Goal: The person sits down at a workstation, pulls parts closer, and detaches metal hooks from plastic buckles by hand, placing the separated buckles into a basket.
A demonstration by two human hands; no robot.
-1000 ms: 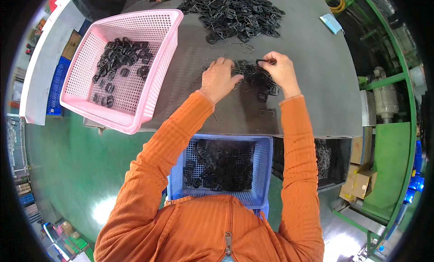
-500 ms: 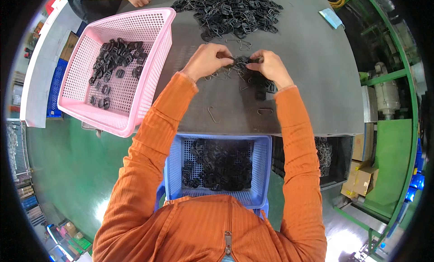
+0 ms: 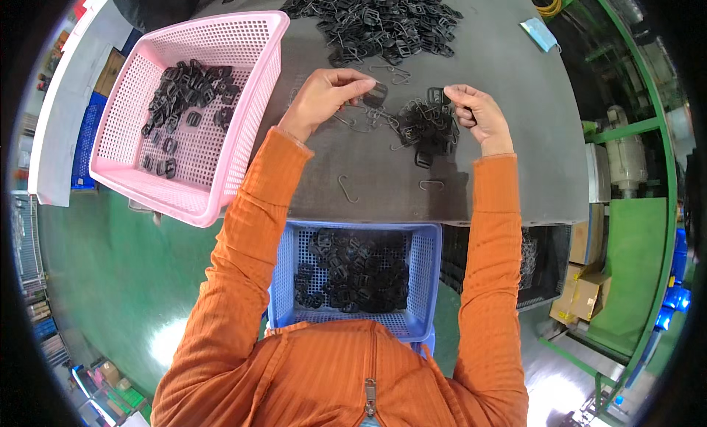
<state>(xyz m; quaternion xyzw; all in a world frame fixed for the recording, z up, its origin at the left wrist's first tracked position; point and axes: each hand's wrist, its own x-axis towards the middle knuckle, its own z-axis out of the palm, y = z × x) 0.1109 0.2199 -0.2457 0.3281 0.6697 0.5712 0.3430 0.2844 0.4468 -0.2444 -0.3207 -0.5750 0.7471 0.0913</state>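
Observation:
My left hand pinches a black plastic buckle between thumb and fingers, just above the grey table. Off to its right, my right hand is closed with thumb and forefinger on the edge of another black buckle. That buckle is over a small heap of black buckles with wire hooks tangled among them. Thin metal S-shaped hooks lie scattered between the hands. Nearer to me, two single hooks rest apart on the table, one left and one right.
A large pile of black buckles covers the table's far middle. At left stands a pink basket with some buckles inside. In front of my body, below the table edge, a blue basket holds more. A blue face mask lies far right.
My hands have drawn apart from a shared spot over the small heap, left hand leftward and right hand rightward, each with a buckle. Another person's hand at the far left has gone from view.

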